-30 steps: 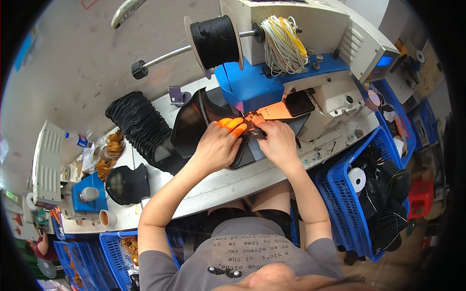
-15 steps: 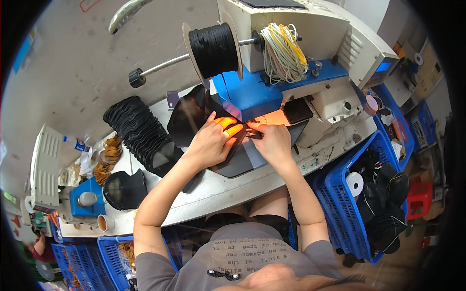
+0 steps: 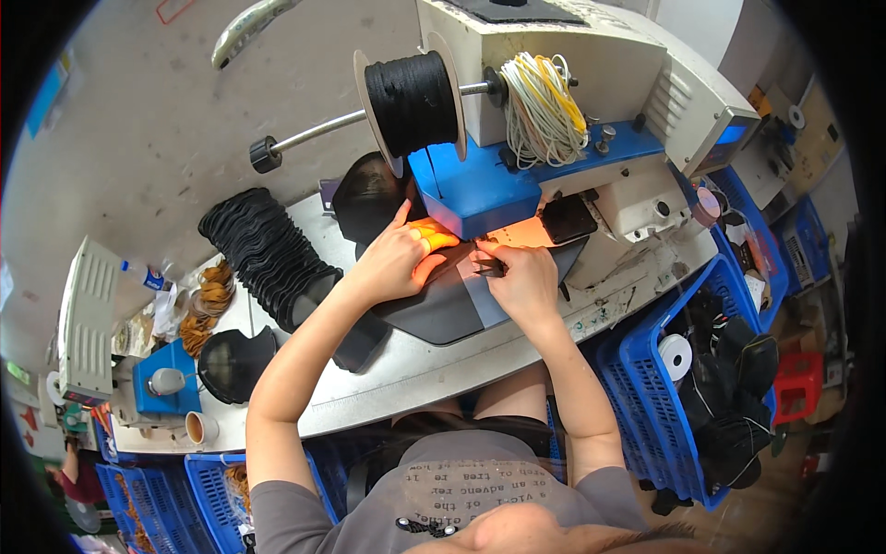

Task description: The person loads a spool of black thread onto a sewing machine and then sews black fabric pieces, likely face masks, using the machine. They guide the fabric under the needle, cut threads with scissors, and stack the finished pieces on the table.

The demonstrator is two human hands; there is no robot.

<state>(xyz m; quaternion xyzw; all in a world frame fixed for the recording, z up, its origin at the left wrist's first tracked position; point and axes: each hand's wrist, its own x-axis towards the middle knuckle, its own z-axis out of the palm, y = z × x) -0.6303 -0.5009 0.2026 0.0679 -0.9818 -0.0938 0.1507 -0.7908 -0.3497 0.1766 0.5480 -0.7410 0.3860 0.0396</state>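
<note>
My left hand (image 3: 399, 261) presses its fingers onto a black curved fabric piece (image 3: 374, 198) beside the blue head (image 3: 484, 189) of a machine. Two of its fingers wear orange covers. Close by on the right, my right hand (image 3: 524, 283) is closed around a small dark tool (image 3: 489, 268) that looks like scissors. Its thumb and forefinger meet near the lit spot under the blue head, where the fingertips are partly hidden. A dark flat plate (image 3: 434, 314) lies below both hands. Black cord runs down from a spool (image 3: 413, 102) to the machine.
A long stack of black pieces (image 3: 263, 249) lies left on the white table (image 3: 369, 397). Farther left are a single black piece (image 3: 235, 365), brown coils (image 3: 210, 305) and a paper cup (image 3: 201, 427). At right stands a blue crate (image 3: 637, 360) of black pieces.
The black piece by my left hand has turned, its domed part shifting up and away. Both hands stay near the machine head, the right slightly lower. The view has shifted slightly.
</note>
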